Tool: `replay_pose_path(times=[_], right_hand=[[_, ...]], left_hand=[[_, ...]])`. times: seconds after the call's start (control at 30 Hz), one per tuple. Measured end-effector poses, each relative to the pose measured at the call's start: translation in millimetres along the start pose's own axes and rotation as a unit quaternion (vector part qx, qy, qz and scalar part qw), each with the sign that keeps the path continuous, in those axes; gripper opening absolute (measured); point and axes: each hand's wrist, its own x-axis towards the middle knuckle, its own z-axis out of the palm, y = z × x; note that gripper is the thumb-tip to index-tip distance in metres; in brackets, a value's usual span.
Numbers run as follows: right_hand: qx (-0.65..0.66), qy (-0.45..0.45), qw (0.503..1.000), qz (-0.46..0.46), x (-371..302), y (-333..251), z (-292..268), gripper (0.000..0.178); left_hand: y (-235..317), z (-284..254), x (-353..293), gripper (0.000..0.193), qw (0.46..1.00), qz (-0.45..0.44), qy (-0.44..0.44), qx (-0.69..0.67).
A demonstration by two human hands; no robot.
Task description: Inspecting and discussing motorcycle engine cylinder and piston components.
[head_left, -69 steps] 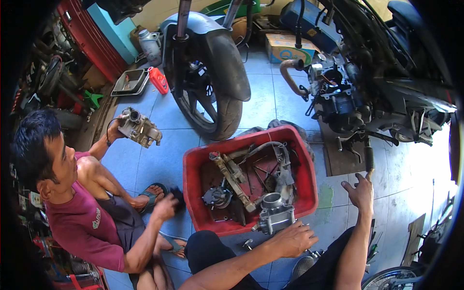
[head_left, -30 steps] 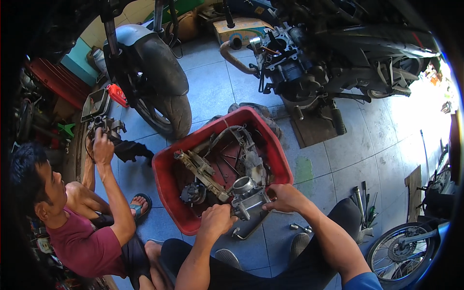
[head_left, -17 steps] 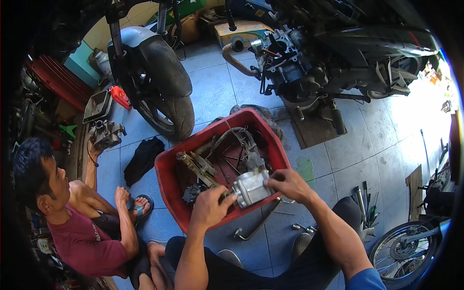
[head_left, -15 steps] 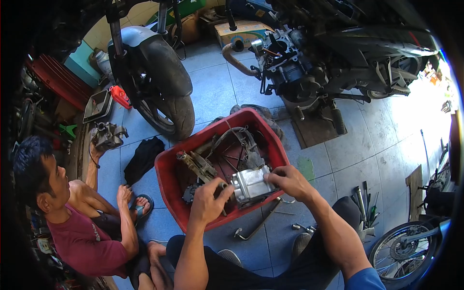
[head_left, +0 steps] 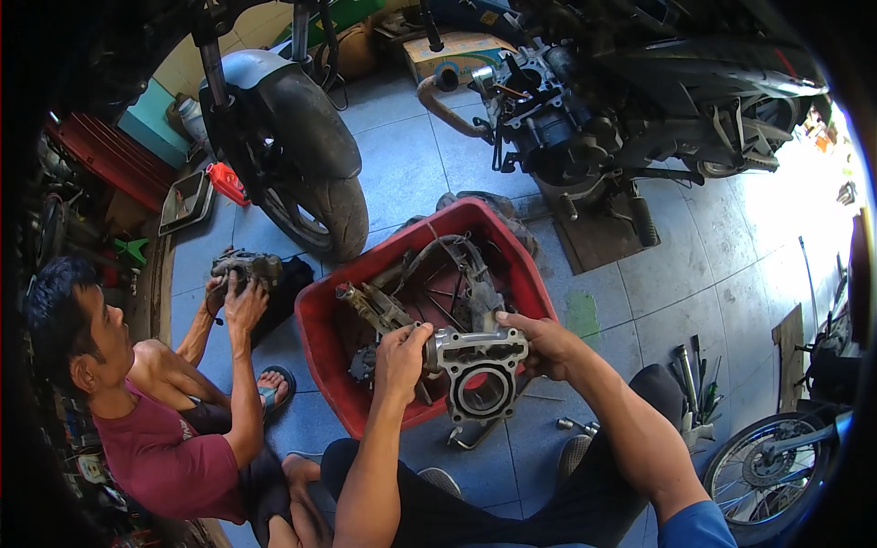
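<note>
The engine cylinder (head_left: 480,374) is now turned bore-up; the co-worker regrips his engine part (head_left: 245,268)

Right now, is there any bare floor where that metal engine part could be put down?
Yes. Bare tiles lie right of the red tub, between it and the tools on the floor, and behind it toward the front tyre. The tub itself is crowded. Both hands grip the engine cylinder.

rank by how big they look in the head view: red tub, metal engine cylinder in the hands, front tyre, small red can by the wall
1. red tub
2. front tyre, though it stands farther from the camera
3. metal engine cylinder, held by left hand and right hand
4. small red can
</note>
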Motion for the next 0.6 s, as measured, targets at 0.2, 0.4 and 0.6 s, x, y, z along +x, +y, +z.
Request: replay_pose_path(times=[0.2, 0.4, 0.6], right_hand=[[0.013, -0.01, 1.0, 0.012, 2.8, 3.2, -4.1, 0.049], [0.014, -0.01, 1.0, 0.024, 7.9, 5.0, -10.4, 0.05], [0.024, -0.013, 0.999, 0.034, 10.2, 3.9, -10.9, 0.048]], left_hand=[[-11.3, -0.3, 6.5, 0.026, 0.998, -0.031, -0.013, -0.046], [-4.3, 5.8, 3.7, 0.026, 0.993, -0.056, -0.044, -0.09], [-4.8, 3.5, 6.6, 0.026, 0.994, -0.049, -0.051, -0.087]])
